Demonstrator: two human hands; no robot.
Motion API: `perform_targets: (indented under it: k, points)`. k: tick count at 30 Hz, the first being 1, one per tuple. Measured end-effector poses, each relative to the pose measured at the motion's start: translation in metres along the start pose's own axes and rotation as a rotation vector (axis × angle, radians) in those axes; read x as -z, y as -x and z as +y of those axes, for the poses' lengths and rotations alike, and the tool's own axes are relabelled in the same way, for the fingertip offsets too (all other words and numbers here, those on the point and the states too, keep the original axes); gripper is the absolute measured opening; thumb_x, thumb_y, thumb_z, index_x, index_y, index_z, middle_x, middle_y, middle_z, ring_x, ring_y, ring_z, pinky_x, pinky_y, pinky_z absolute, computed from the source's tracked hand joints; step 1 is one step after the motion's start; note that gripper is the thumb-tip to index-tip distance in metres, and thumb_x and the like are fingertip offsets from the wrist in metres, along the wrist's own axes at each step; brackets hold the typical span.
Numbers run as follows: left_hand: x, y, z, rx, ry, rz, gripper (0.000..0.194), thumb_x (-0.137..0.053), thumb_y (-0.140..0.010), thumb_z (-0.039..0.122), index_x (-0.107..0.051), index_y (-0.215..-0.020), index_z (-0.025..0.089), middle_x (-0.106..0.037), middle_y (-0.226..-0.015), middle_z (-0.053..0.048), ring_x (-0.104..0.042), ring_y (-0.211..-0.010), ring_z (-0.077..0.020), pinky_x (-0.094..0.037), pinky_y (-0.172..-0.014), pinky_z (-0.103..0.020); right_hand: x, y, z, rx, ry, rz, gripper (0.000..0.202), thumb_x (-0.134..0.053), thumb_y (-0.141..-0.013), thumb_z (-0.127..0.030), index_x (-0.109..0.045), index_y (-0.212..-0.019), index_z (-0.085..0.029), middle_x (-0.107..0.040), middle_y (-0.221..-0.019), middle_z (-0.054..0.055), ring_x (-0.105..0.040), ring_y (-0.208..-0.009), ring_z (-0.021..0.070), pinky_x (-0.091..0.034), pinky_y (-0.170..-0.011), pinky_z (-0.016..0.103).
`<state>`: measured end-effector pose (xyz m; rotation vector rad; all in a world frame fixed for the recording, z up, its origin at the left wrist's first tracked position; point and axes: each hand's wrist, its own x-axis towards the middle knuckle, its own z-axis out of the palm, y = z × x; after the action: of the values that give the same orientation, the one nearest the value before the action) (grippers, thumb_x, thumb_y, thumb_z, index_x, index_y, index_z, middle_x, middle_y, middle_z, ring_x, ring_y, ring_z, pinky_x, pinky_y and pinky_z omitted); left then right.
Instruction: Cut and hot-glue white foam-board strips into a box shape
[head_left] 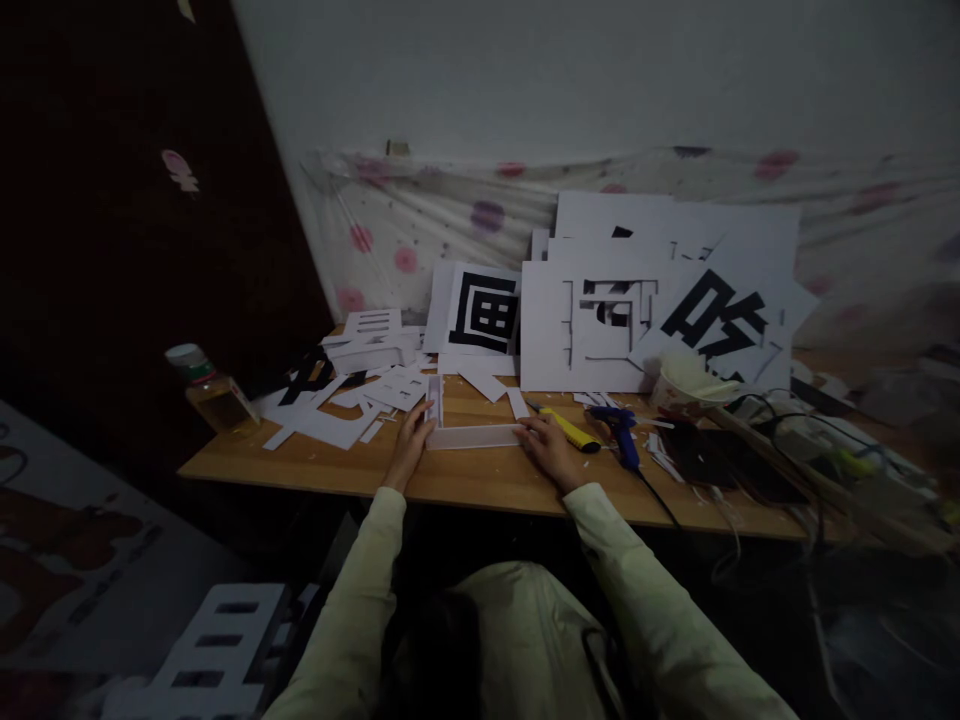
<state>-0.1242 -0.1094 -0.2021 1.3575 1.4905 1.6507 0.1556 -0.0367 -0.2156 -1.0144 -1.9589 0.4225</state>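
An L-shaped white foam board piece (474, 437) lies on the wooden table (465, 485), one arm pointing to the back and the other running to the right. My left hand (409, 445) grips its left corner, fingers at the upright arm. At the right end of the long arm, my right hand (550, 450) holds the strip between its fingers. Just right of that hand lies a yellow utility knife (571, 428), and beyond it a blue glue gun (619, 432) with its cable hanging off the front edge.
White cut-outs and scraps (337, 420) cover the table's left part, beside a capped bottle (214, 390). Boards with black characters (486, 312) lean on the back wall. Phones (694, 455), a bowl (684, 385) and cables crowd the right. A white cut-out structure (225, 640) stands low at left.
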Motion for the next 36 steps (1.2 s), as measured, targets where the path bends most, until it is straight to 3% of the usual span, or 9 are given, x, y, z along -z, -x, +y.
perform_targets:
  k: [4, 8, 13, 18, 22, 26, 36]
  points:
    - [0.001, -0.002, -0.001, -0.036, -0.023, 0.001, 0.042, -0.035, -0.093, 0.030, -0.065, -0.120, 0.018, -0.060, -0.134, -0.009, -0.051, -0.129, -0.0214, -0.037, -0.111, -0.040, 0.000, 0.001, -0.004, 0.003, 0.001, -0.008, 0.034, -0.052, -0.091, -0.049, -0.071, -0.101, -0.023, -0.063, -0.092, 0.009, -0.056, -0.091, 0.0261, -0.047, -0.086, 0.043]
    - [-0.003, 0.004, 0.004, -0.078, -0.118, 0.031, 0.036, -0.058, -0.084, 0.032, -0.065, -0.118, 0.023, -0.060, -0.129, -0.009, -0.052, -0.125, -0.0239, -0.037, -0.110, -0.042, -0.001, 0.000, -0.012, 0.003, 0.007, 0.004, 0.037, -0.045, -0.095, -0.048, -0.066, -0.112, -0.023, -0.066, -0.101, 0.009, -0.057, -0.095, 0.0250, -0.045, -0.088, 0.042]
    - [-0.009, 0.019, 0.016, -0.214, -0.305, 0.167, 0.040, -0.067, -0.078, 0.030, -0.065, -0.117, 0.021, -0.043, -0.140, -0.013, -0.034, -0.137, -0.0311, -0.022, -0.117, -0.049, 0.001, -0.010, -0.033, 0.015, 0.056, 0.035, 0.041, -0.034, -0.099, -0.047, -0.068, -0.103, -0.023, -0.067, -0.098, 0.009, -0.054, -0.099, 0.0271, -0.040, -0.091, 0.043]
    - [-0.025, 0.029, 0.032, -0.410, -0.640, 0.079, 0.017, -0.060, -0.086, 0.029, -0.072, -0.097, 0.025, -0.053, -0.135, -0.011, -0.036, -0.134, -0.0342, -0.009, -0.116, -0.061, 0.005, -0.029, -0.054, 0.112, 0.161, -0.090, 0.039, -0.040, -0.099, -0.045, -0.069, -0.083, -0.025, -0.070, -0.089, 0.007, -0.050, -0.103, 0.0289, -0.031, -0.095, 0.048]
    - [-0.039, 0.026, 0.045, -0.377, -0.793, 0.032, 0.025, -0.050, -0.093, 0.033, -0.072, -0.085, 0.022, -0.050, -0.141, -0.013, -0.030, -0.138, -0.0380, -0.003, -0.112, -0.070, -0.001, -0.035, -0.062, 0.146, 0.265, -0.148, 0.044, -0.041, -0.098, -0.047, -0.068, -0.074, -0.023, -0.069, -0.082, 0.010, -0.050, -0.102, 0.0297, -0.026, -0.098, 0.052]
    - [-0.045, 0.023, 0.047, -0.335, -0.777, 0.014, 0.027, -0.051, -0.092, 0.032, -0.070, -0.077, 0.021, -0.054, -0.137, -0.014, -0.027, -0.141, -0.0395, 0.002, -0.110, -0.073, -0.011, -0.031, -0.066, 0.122, 0.353, -0.134, 0.054, -0.033, -0.100, -0.050, -0.068, -0.070, -0.021, -0.068, -0.077, 0.013, -0.052, -0.096, 0.0304, -0.023, -0.099, 0.058]
    - [-0.049, 0.027, 0.041, -0.283, -0.820, 0.033, 0.026, -0.051, -0.092, 0.031, -0.071, -0.080, 0.021, -0.055, -0.134, -0.016, -0.025, -0.141, -0.0413, -0.007, -0.108, -0.076, -0.023, -0.026, -0.062, 0.082, 0.425, -0.089, 0.056, -0.031, -0.101, -0.046, -0.066, -0.067, -0.021, -0.068, -0.072, 0.013, -0.054, -0.090, 0.0301, -0.021, -0.099, 0.061]
